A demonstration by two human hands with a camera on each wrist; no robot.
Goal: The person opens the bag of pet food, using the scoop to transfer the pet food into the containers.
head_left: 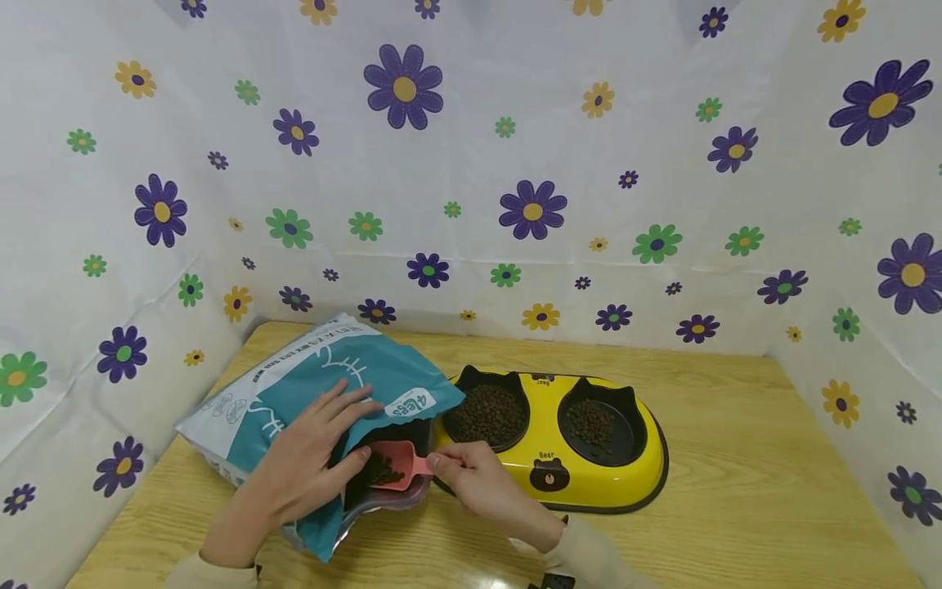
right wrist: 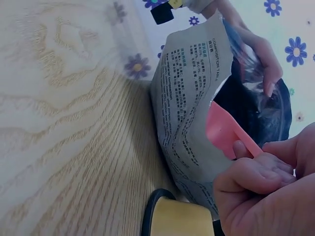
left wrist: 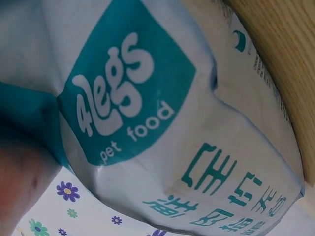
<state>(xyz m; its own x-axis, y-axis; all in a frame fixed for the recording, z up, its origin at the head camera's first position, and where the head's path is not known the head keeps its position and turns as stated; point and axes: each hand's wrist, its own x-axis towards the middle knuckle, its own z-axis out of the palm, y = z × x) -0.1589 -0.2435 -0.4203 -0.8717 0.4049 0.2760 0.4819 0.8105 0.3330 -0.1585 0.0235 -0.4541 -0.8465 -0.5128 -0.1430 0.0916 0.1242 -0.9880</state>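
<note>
A teal and white pet food bag lies on its side, its mouth facing the bowls. My left hand grips the bag near its mouth, fingers spread over the upper panel and thumb at the opening; in the right wrist view that thumb reaches into the mouth. Printed lettering on the bag fills the left wrist view. My right hand holds a pink scoop by its handle. The scoop's head sits in the bag's mouth with brown kibble in it. Deeper inside, the bag is dark.
Right of the bag stands a yellow double feeder with a bear print. Its left black bowl holds plenty of kibble, its right black bowl a smaller heap. Flower-printed cloth surrounds the wooden table on three sides.
</note>
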